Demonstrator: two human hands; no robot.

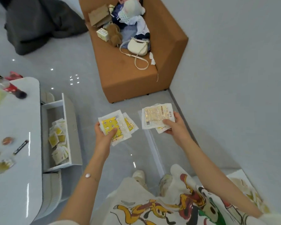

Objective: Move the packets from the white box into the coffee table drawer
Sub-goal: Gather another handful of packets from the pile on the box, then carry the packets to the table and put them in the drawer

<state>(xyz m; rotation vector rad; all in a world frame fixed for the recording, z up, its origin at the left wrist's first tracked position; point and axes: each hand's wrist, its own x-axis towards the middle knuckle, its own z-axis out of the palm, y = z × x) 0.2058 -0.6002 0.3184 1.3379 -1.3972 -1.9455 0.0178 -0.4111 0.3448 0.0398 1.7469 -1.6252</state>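
Observation:
My left hand grips a small stack of white packets with yellow star-patterned fronts, held over the floor. My right hand holds another stack of packets with the printed back side up. To the left, the white coffee table's drawer stands pulled out, and several yellow-and-white packets lie inside it. The white box with more packets sits at the lower right, partly hidden behind my right arm.
The white coffee table at left carries a makeup brush, a dark tube, a small round tin and loose packets. A brown sofa ahead holds a white bag, toys and boxes. A dark cloth lies on the grey floor, far left.

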